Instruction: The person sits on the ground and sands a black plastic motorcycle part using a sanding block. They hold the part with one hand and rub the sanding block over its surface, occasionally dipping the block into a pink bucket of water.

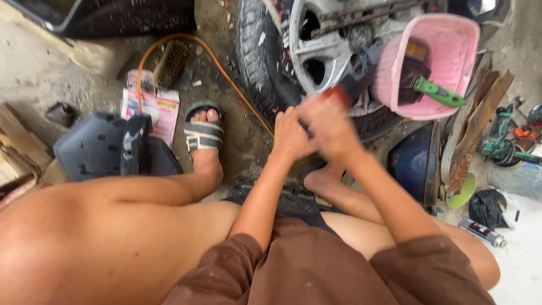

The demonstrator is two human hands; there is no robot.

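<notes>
The person sits low on the floor with both hands brought together just near a wheel [316,56] lying on its side. The right hand [330,127] is motion-blurred and clenched around a dark tool with a red tip [341,90], which reaches toward the rim's silver spokes. The left hand [291,138] touches the right; whether it grips anything cannot be told.

Judging from the blur, the tool could slip off the metal and strike the fingers or the bare foot in the sandal [204,134] close by on the left. The pink basket [435,62] resting on the tyre's right side might also tip.

The wheel looks worn: a dusty black tyre and a scuffed alloy rim with rusty bars lying across it.
</notes>
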